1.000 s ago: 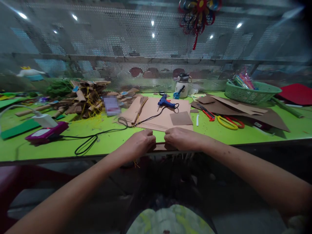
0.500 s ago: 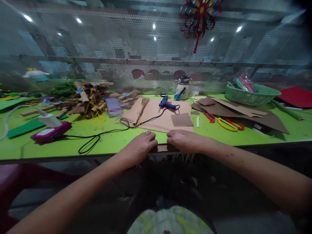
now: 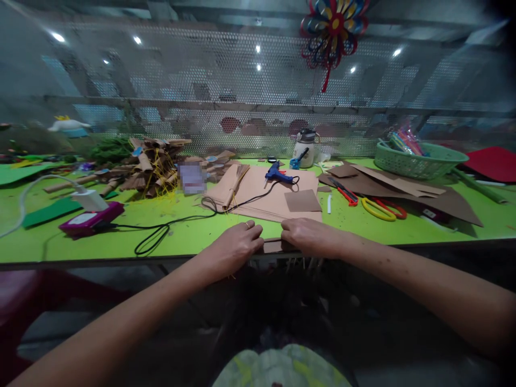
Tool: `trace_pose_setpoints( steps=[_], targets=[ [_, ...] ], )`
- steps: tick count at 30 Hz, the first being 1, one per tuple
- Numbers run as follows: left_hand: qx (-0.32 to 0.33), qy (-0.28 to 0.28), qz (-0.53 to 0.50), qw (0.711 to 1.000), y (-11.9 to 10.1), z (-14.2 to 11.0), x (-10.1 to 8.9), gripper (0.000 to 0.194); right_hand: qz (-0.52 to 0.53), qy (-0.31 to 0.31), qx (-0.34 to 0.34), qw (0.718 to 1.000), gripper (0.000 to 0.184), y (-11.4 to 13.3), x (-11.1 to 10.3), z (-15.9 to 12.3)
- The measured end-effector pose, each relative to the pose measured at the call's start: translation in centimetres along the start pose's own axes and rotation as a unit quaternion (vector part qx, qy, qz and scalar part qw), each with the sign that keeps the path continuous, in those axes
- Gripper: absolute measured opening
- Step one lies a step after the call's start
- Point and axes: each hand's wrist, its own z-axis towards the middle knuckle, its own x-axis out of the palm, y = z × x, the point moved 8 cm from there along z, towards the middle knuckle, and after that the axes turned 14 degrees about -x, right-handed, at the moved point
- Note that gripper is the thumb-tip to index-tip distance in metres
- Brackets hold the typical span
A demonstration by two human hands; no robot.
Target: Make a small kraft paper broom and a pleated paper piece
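At the front edge of the green table [image 3: 193,236], a narrow piece of brown paper [image 3: 273,246] spans the gap between my two hands. My left hand [image 3: 237,243] is closed on its left end, and a ring shows on one finger. My right hand [image 3: 308,236] grips the right end with curled fingers. Most of the paper is hidden under both hands. Just beyond them lies a stack of tan paper sheets [image 3: 262,201], bearing a blue glue gun [image 3: 278,173], a small brown square [image 3: 303,201] and a tied paper bundle [image 3: 236,185].
A black cord runs left to a purple power strip [image 3: 92,219]. Brown paper rolls with yellow ties [image 3: 151,166] are heaped at the back left. To the right lie red-handled scissors [image 3: 344,192], yellow-handled scissors [image 3: 379,209] and a green basket [image 3: 419,161]. A bottle [image 3: 305,148] stands behind.
Both hands keep hold of the brown paper at the table edge. The gap between them has widened slightly, baring more of the strip. The whole view has shifted slightly.
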Motion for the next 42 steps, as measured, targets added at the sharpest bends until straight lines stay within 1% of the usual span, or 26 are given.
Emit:
trace_pose_setpoints(
  steps=[6,11,17,22,24,26,27,29,31,33,35,37,40,42],
  targets=[
    [0.035,-0.018,0.044,0.998,-0.7,-0.4,0.1,0.011,-0.051,-0.011,0.024,0.998,0.012,0.5,0.2,-0.5],
    [0.044,-0.021,0.047,0.998,-0.8,-0.6,0.4,0.011,-0.085,-0.028,0.003,0.996,0.016,1.3,0.2,-0.7],
    [0.075,-0.021,0.061,0.995,-1.1,-0.7,0.7,0.014,-0.115,-0.003,-0.014,0.993,0.012,1.9,0.5,-0.5],
    [0.067,-0.025,0.054,0.996,-1.2,-1.0,0.6,0.018,-0.124,-0.026,0.01,0.992,0.012,2.1,0.7,-0.8],
    [0.04,-0.021,0.008,0.999,-0.6,-1.0,0.4,0.019,-0.121,-0.046,0.027,0.991,0.012,2.1,0.7,-1.0],
    [-0.022,-0.013,-0.084,0.996,0.8,-0.8,0.0,0.022,-0.117,-0.069,0.04,0.99,0.013,2.1,0.7,-1.2],
    [-0.066,-0.006,-0.142,0.988,1.7,-0.5,-0.2,0.024,-0.116,-0.082,0.045,0.989,0.014,2.1,0.8,-1.3],
    [-0.158,0.026,-0.258,0.953,3.5,0.3,-0.2,0.027,-0.114,-0.108,0.051,0.986,0.016,2.1,0.8,-1.4],
    [-0.222,0.072,-0.336,0.913,4.5,1.3,0.4,0.029,-0.116,-0.141,0.053,0.982,0.018,2.1,0.8,-1.6],
    [-0.246,0.093,-0.352,0.898,4.8,2.5,0.9,0.036,-0.121,-0.181,0.06,0.974,0.021,2.1,0.7,-2.0],
    [-0.259,0.1,-0.346,0.896,4.9,3.7,1.4,0.042,-0.124,-0.222,0.068,0.965,0.024,2.1,0.7,-2.4],
    [-0.268,0.118,-0.351,0.89,5.0,4.4,2.0,0.044,-0.126,-0.257,0.079,0.955,0.027,2.1,0.7,-2.8],
    [-0.257,0.167,-0.379,0.873,4.5,4.5,2.8,0.047,-0.129,-0.283,0.091,0.946,0.03,2.1,0.8,-3.2],
    [-0.245,0.197,-0.402,0.86,4.0,4.2,3.1,0.051,-0.126,-0.285,0.093,0.946,0.03,2.1,0.9,-3.2]
  ],
)
